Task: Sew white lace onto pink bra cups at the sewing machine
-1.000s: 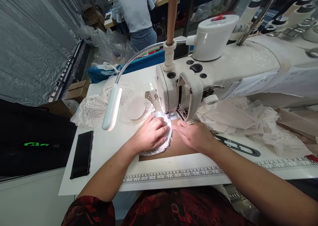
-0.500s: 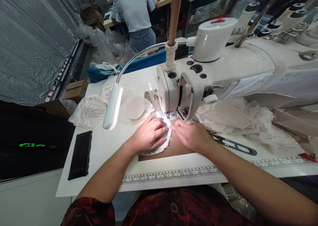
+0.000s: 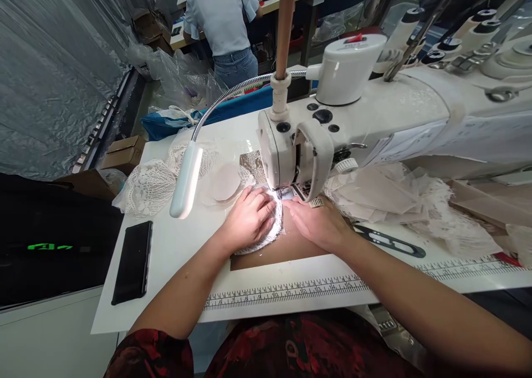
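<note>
A rounded white lace piece (image 3: 272, 236) lies below the needle area of the white sewing machine (image 3: 286, 151). My left hand (image 3: 249, 216) rests flat on the lace, fingers stretched toward the presser foot. Just right of the needle, my right hand (image 3: 316, 221) lies on the brown plate (image 3: 299, 244) with its fingers extended; its fingertips are close to the edge of the lace. The lace under my left palm is hidden. A bent lamp (image 3: 187, 178) lights the spot from the left.
White lace pieces (image 3: 149, 187) and a round pale cloth piece (image 3: 226, 181) lie left. Sheer fabric (image 3: 382, 192) is heaped right, beside thread snips (image 3: 390, 240). A phone (image 3: 132, 262) and a printed ruler strip (image 3: 291, 294) are nearer me. Another person (image 3: 222, 23) stands behind the table.
The lace has shifted slightly away from me under the machine, with my left hand on it. My right fingers have moved slightly forward, off the edge of the lace.
</note>
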`<move>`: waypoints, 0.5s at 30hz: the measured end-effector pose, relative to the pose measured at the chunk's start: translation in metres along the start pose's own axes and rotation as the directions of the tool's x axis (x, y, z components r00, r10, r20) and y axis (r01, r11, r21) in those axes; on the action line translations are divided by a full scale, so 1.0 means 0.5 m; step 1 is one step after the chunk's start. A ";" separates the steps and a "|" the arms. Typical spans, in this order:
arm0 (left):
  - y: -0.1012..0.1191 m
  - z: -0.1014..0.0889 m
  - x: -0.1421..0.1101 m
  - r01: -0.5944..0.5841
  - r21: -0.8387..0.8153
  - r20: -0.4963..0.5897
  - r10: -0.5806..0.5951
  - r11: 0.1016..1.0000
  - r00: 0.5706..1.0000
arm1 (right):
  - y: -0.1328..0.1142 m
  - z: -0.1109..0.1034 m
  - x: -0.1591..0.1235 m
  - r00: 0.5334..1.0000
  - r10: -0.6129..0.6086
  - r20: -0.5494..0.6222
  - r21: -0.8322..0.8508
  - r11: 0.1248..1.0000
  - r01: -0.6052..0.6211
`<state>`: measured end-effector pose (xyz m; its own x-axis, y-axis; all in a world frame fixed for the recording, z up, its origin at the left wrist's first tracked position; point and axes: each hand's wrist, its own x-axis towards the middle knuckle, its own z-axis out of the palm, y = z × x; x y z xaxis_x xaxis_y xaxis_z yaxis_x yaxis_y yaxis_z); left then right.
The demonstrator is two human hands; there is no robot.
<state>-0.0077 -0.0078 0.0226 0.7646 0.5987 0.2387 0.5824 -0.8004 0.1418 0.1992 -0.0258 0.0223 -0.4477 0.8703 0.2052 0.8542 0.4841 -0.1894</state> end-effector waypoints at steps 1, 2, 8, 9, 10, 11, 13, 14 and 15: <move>0.005 0.000 0.002 -0.004 -0.006 -0.005 0.004 1.000 1.000 | 0.001 0.001 0.000 1.000 0.010 -0.013 0.007 1.000 -0.010; 0.009 0.000 0.004 -0.011 -0.016 -0.007 0.011 1.000 1.000 | 0.001 0.001 -0.001 1.000 0.021 -0.021 0.012 1.000 -0.021; 0.018 0.004 0.005 -0.040 -0.104 0.000 0.041 0.994 0.999 | 0.000 -0.003 -0.004 1.000 0.022 -0.017 0.052 0.998 -0.021; 0.016 0.004 0.004 -0.045 -0.105 -0.001 0.045 0.993 0.999 | -0.001 -0.004 -0.005 1.000 0.012 0.002 0.067 0.998 -0.012; 0.015 0.005 0.002 -0.050 -0.105 -0.002 0.050 0.993 0.999 | -0.001 -0.003 -0.005 1.000 0.006 0.028 0.078 0.997 -0.008; 0.014 0.005 0.000 -0.056 -0.106 -0.004 0.056 0.993 0.998 | -0.002 -0.003 -0.006 0.998 0.004 0.057 0.083 0.996 -0.009; 0.011 0.005 -0.002 -0.065 -0.111 -0.010 0.065 0.992 0.998 | -0.004 -0.001 -0.006 0.994 0.012 0.105 0.070 0.997 -0.019; 0.010 0.005 -0.003 -0.069 -0.114 -0.013 0.068 0.991 0.998 | -0.004 0.000 -0.006 0.993 0.016 0.119 0.055 0.998 -0.023; 0.009 0.005 -0.003 -0.069 -0.116 -0.015 0.067 0.991 0.998 | -0.005 0.001 -0.006 0.992 0.020 0.127 0.041 0.999 -0.026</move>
<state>-0.0055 -0.0125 0.0207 0.7979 0.5430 0.2617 0.4926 -0.8377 0.2359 0.1983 -0.0295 0.0217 -0.4600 0.8845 0.0781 0.8540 0.4648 -0.2339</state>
